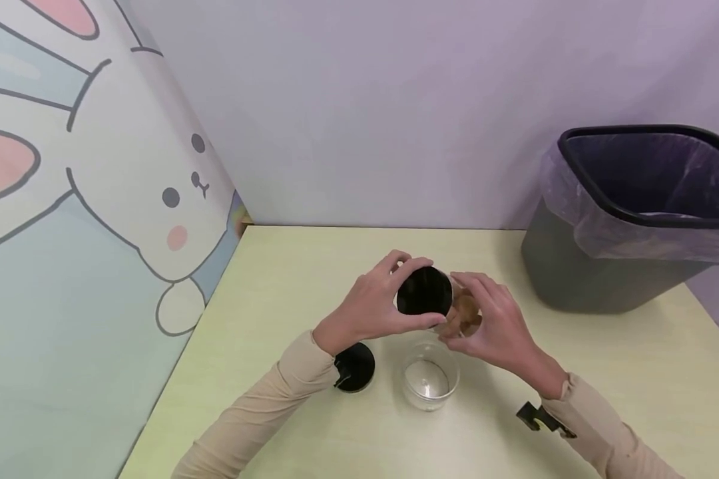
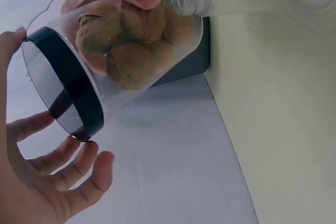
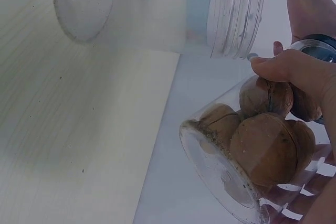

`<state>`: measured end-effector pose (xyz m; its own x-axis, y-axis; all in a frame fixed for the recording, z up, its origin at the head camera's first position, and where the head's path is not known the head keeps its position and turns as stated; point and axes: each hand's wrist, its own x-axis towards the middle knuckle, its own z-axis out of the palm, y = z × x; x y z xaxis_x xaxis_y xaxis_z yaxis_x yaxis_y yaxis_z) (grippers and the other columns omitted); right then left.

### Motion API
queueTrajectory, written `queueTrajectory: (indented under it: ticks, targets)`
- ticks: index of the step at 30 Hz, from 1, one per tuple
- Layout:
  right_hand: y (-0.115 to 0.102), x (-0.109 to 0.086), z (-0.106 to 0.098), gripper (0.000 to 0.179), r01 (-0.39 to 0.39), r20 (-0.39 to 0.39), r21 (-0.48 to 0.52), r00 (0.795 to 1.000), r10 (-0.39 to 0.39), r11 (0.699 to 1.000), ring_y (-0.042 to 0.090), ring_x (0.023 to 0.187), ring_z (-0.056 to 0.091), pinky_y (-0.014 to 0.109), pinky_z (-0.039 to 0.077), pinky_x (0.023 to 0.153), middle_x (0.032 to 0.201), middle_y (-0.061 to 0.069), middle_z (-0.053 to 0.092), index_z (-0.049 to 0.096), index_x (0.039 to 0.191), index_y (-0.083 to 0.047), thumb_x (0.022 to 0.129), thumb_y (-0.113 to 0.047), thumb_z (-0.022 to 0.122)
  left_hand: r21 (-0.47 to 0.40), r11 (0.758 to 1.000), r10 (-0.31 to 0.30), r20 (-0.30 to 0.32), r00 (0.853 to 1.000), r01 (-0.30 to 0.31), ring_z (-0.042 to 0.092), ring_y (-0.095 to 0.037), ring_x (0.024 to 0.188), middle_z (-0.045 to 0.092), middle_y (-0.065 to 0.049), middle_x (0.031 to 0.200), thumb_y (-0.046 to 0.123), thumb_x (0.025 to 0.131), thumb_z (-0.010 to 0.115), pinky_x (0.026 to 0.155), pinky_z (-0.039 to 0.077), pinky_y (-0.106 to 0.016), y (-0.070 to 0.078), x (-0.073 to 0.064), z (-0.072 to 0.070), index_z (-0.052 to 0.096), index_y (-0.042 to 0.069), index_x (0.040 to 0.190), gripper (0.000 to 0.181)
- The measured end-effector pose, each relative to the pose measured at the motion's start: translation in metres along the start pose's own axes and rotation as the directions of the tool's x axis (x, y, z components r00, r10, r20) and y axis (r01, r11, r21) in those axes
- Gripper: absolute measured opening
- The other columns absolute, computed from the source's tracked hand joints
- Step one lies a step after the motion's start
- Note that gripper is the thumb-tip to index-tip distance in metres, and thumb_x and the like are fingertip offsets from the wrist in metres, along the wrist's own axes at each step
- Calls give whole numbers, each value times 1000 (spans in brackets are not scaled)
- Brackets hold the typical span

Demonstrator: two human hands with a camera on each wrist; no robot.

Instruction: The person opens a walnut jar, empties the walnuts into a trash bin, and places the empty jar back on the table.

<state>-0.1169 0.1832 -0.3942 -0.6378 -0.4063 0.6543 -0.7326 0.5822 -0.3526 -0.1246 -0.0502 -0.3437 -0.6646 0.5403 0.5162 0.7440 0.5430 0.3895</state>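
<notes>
A clear plastic jar [image 3: 231, 195] with several walnuts [image 3: 265, 148] inside is held up on its side, tilted. Its black lid [image 1: 425, 291] faces left, toward my left hand [image 1: 368, 299]. That hand holds the lid by its rim, thumb on one side and fingers on the other. My right hand [image 1: 500, 326] grips the jar's body near the base. Brown crumbs lie along the base in the right wrist view. Just below, an uncapped clear jar [image 1: 429, 382] stands upright on the table with no walnuts in it.
A second black lid [image 1: 355, 367] lies on the pale wooden table [image 1: 287, 279], partly behind the left sleeve. At the back right stands a grey waste bin [image 1: 605, 279] with a plastic liner. A wall with a cartoon rabbit [image 1: 156, 153] borders the left side.
</notes>
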Motion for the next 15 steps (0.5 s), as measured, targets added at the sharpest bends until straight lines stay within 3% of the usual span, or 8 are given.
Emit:
queueTrajectory:
  ticks: [3, 7, 11, 15]
  targets:
    - [1, 0, 0, 94, -14, 11, 5, 1000, 14, 1000, 24, 101, 54, 48, 39, 79, 119, 9, 56, 52, 129, -6, 46, -29, 89, -25, 999, 38, 18, 999, -37, 51, -11, 96, 44, -1, 119, 52, 75, 73, 73, 46, -21, 1, 1, -4, 50, 19, 130, 68]
    - [2, -1, -1, 92, -30, 17, 15, 999, 30, 999, 24, 102, 54, 47, 39, 80, 119, 9, 56, 52, 128, -6, 47, -29, 88, -90, 986, 146, 70, 987, -140, 37, -11, 123, 38, 0, 135, 44, 77, 74, 92, 40, -23, 1, 0, -11, 50, 21, 132, 64]
    - [1, 0, -1, 93, -16, 7, 18, 1000, 16, 1000, 26, 101, 54, 48, 39, 78, 119, 10, 56, 52, 129, -5, 46, -26, 89, -107, 958, 279, 116, 953, -267, 28, -16, 134, 34, -6, 143, 30, 78, 72, 101, 36, -28, 2, 0, -17, 50, 19, 132, 59]
    - [1, 0, 0, 95, -10, 6, 15, 1000, 9, 1000, 26, 101, 54, 48, 39, 78, 120, 10, 55, 52, 129, -6, 45, -27, 90, -109, 934, 354, 147, 924, -341, 26, -18, 135, 33, -8, 144, 11, 72, 68, 106, 31, -32, 5, 1, -20, 53, 17, 129, 59]
